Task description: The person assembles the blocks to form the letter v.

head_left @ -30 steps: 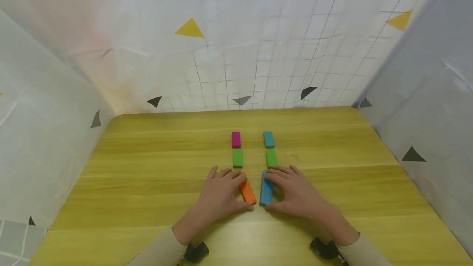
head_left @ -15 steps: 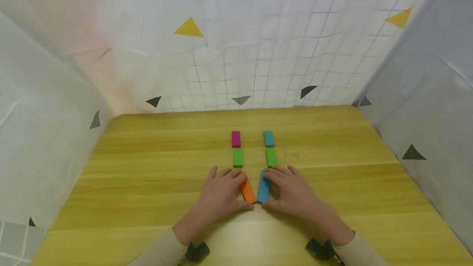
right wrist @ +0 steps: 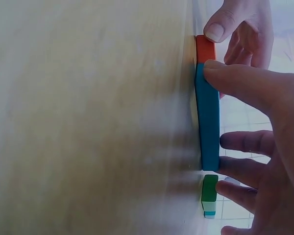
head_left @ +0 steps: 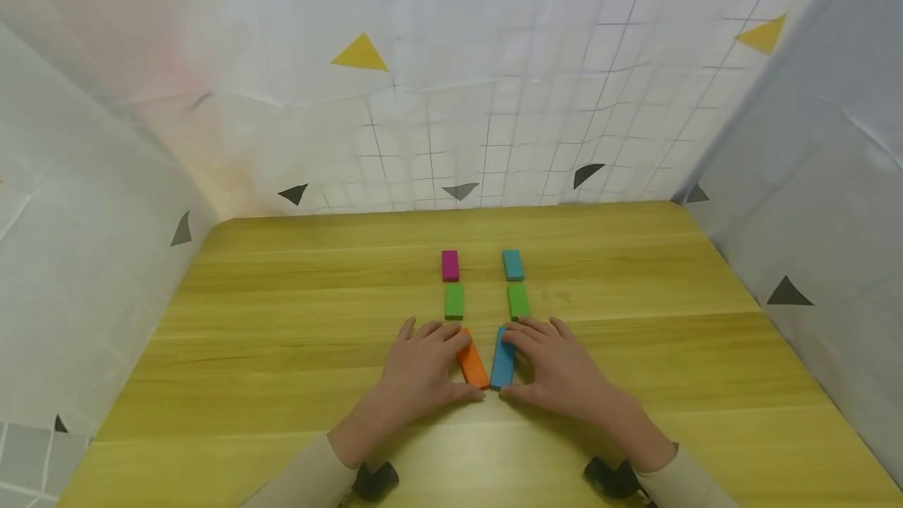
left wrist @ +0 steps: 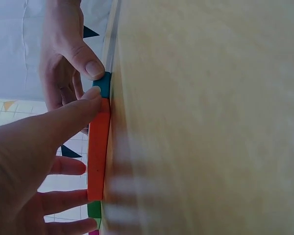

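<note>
An orange block [head_left: 475, 368] lies flat and slanted on the table, its near end pointing toward the middle. My left hand [head_left: 418, 373] holds it lengthwise, thumb at the near end and fingertips at the far end. Beside it my right hand [head_left: 567, 369] holds a blue block [head_left: 503, 365] the same way. The near ends of both blocks come close together, and they spread apart toward the back like a narrow V. In the left wrist view the orange block [left wrist: 98, 152] shows its long side; the right wrist view shows that of the blue block [right wrist: 208, 122].
Beyond the orange block, a green block [head_left: 455, 302] and a magenta block [head_left: 450, 266] form a left row. A second green block [head_left: 518, 300] and a teal block [head_left: 513, 265] line up on the right. White patterned sheets [head_left: 451, 116] border the wooden table [head_left: 282, 273].
My right hand has shifted slightly left, swinging the near end of the blue block in toward the orange one. The left hand and the orange block have stayed put.
</note>
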`<state>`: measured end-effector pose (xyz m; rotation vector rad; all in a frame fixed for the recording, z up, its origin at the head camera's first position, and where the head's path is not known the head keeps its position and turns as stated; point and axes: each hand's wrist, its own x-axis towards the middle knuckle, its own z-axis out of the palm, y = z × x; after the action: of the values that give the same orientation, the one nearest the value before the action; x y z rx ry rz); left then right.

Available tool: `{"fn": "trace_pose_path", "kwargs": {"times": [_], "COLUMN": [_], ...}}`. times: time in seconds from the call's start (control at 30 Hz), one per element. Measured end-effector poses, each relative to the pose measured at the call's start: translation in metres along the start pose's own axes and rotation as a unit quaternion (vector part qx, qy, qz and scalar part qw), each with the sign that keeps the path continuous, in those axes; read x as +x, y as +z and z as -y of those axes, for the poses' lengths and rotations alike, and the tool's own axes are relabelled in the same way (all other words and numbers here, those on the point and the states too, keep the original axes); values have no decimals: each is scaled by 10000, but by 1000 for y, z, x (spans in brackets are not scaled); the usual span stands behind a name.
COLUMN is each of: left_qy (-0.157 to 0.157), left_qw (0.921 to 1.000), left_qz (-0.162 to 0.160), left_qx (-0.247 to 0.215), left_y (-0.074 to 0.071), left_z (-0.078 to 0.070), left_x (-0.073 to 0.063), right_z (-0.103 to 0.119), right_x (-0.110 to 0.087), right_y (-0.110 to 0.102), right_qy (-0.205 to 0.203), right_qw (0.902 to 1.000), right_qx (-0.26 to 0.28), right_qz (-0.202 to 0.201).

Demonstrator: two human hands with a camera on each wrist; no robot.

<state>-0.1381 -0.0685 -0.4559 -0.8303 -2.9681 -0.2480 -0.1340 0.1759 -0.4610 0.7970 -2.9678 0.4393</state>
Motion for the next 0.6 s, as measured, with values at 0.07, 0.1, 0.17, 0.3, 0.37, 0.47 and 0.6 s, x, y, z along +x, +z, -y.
{"fn": "trace_pose_path", "kwargs": {"times": [0.07, 0.1, 0.17, 0.3, 0.37, 0.47, 0.6], "left_qy": [-1, -3, 3, -31, -54, -53, -18], "left_qw": [10000, 10000, 10000, 10000, 9999, 9999, 10000], "left_qz": [12, 20, 38, 93, 109, 86, 61], "left_qx": [-7, -12, -7, -6, -20, -34, -25], "left_y": [0, -1, -1, -3, -3, -4, -4], "left_z": [0, 0, 0, 1, 1, 1, 1], "left_x": [-1, -1, -1, -3, -4, -5, -5], "right_z": [0, -1, -1, 0, 0, -1, -5], "right_x": [-1, -1, -1, -1, -1, -1, -2], "right_y": [0, 0, 0, -2, -3, -3, -3], "right_qy": [2, -5, -11, -41, -71, -123, -173], "right_qw": [10000, 10000, 10000, 10000, 10000, 9999, 9996], "right_qx": [17, 18, 1, 29, 44, 58, 144], "right_qz": [-6, -18, -31, -28, -48, -100, -162]}}
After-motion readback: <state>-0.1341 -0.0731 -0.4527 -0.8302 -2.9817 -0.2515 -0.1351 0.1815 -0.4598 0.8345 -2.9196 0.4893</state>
